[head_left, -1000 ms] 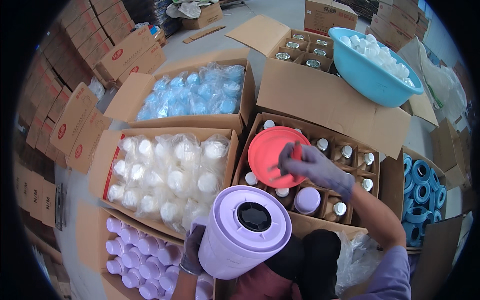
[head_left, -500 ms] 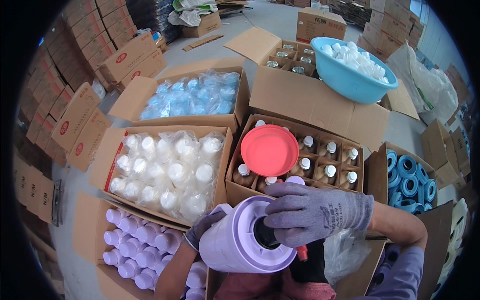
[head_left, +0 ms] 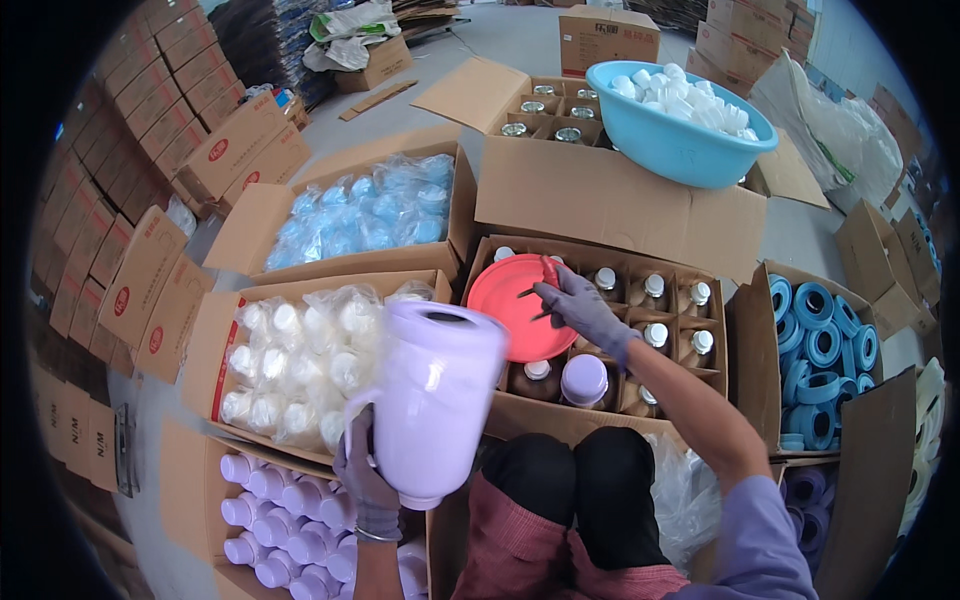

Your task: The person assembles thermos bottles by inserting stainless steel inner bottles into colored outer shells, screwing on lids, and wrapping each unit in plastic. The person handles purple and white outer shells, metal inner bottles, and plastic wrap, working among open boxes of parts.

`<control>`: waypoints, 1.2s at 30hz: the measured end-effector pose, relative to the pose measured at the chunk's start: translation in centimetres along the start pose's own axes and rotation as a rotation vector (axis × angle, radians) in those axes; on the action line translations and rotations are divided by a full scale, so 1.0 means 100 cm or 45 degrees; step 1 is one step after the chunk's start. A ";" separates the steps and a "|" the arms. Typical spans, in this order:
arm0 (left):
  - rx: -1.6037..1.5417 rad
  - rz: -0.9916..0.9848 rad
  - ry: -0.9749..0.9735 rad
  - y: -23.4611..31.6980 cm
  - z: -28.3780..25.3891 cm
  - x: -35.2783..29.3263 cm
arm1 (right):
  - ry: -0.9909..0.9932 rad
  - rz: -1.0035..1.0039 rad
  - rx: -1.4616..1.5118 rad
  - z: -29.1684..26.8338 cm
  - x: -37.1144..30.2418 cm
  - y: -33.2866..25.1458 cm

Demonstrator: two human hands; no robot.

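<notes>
My left hand (head_left: 368,475), in a grey glove, is closed round the handle of a lavender thermos jug casing (head_left: 440,400). The casing stands nearly upright, with a dark opening at its upper end. My gloved right hand (head_left: 580,305) grips a pair of red-handled pliers (head_left: 550,272), whose two dark prongs point left over a shallow red dish (head_left: 505,310). That dish lies on a carton (head_left: 560,408) of white-capped bottles (head_left: 655,335). A lavender cup-shaped cap (head_left: 585,380) sits among the bottles, just below my right hand.
Lavender cups (head_left: 290,525) fill a carton at lower left, with bagged white parts (head_left: 300,360) above and bagged blue parts (head_left: 370,210) beyond. A blue basin (head_left: 690,150) of white caps rests on a farther carton. Blue rings (head_left: 820,345) fill a carton at right.
My left hand has tipped the casing upright and moved it left. My right hand has left its dark opening and moved up over the red dish with the pliers.
</notes>
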State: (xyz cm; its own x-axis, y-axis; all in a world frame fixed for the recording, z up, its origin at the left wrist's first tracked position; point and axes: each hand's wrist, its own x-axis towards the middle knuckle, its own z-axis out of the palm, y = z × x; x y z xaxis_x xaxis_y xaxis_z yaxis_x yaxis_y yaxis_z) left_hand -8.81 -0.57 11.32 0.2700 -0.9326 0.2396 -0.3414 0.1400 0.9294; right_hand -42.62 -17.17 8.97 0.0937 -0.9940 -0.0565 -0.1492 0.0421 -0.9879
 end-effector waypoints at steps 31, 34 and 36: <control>-0.555 0.523 -0.231 0.033 0.093 -0.050 | -0.596 0.163 1.494 0.048 -0.216 -0.020; -1.124 0.122 -0.428 0.104 0.090 -0.058 | -0.193 -0.999 -0.662 -0.014 -0.190 -0.023; -1.440 -0.166 -0.433 0.129 0.062 -0.073 | -0.636 0.125 0.670 0.003 -0.179 -0.092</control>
State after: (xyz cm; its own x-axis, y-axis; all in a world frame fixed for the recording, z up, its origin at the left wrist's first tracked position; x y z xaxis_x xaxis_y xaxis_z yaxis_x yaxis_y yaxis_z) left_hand -20.80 6.02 19.82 -0.0671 -0.9781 0.1968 0.7061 0.0929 0.7020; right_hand -42.62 0.30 19.01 0.5609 -0.8237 -0.0832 0.3012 0.2967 -0.9062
